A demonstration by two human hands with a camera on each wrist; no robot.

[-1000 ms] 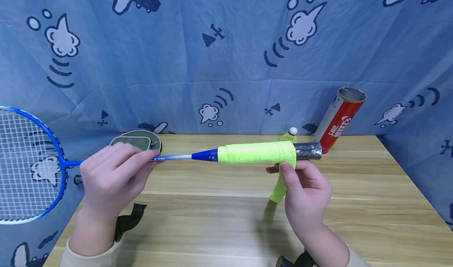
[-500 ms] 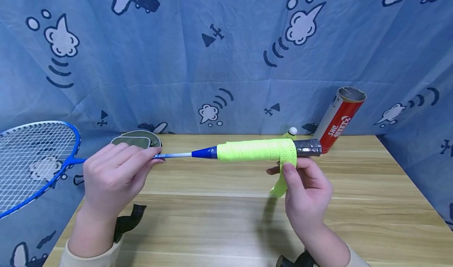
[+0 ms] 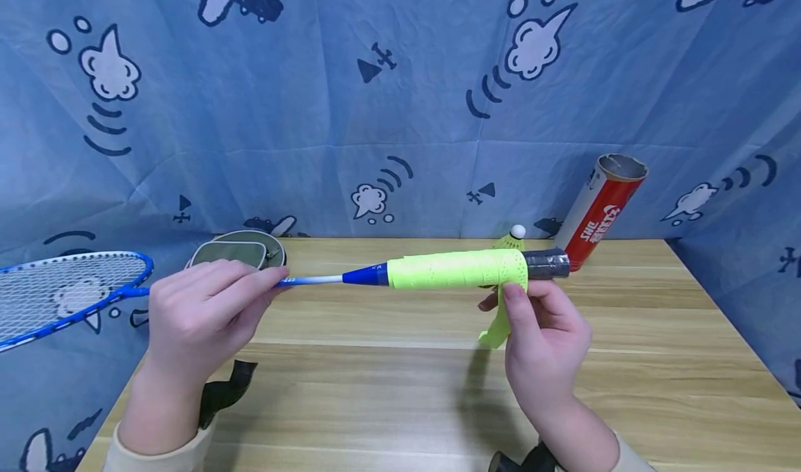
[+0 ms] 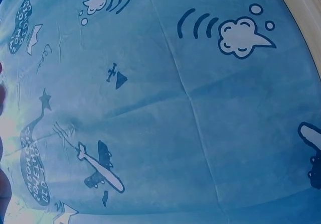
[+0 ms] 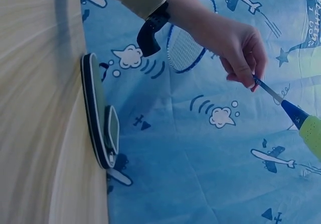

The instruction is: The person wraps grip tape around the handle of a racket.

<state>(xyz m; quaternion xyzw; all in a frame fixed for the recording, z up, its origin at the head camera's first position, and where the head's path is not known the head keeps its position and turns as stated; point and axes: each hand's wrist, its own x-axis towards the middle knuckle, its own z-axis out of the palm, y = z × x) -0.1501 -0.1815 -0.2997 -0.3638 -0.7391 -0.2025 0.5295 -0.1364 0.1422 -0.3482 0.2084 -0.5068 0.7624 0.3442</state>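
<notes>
A blue badminton racket [image 3: 364, 274] is held level above the table, its strung head off to the left. My left hand [image 3: 209, 308] pinches the racket's shaft between thumb and fingers; the right wrist view shows this pinch too. Neon yellow overgrip tape [image 3: 457, 269] is wound over most of the handle, leaving the dark butt end [image 3: 546, 264] bare. Below the handle, my right hand [image 3: 543, 347] pinches the tape where it leaves the wrap, and a short loose tail of it hangs down behind the thumb. Only a sliver of fingers shows in the left wrist view.
A red and white shuttlecock tube [image 3: 601, 211] stands at the table's back right, beside a yellow shuttlecock [image 3: 514, 237]. Behind my left hand lies a green zipped case [image 3: 240, 246]. The wooden table [image 3: 375, 402] meets a blue patterned curtain [image 3: 425, 96] at the back.
The racket has rolled about its shaft, so its head now looks much flatter. The tape's hanging tail has become slightly shorter. Both hands stay nearly in place.
</notes>
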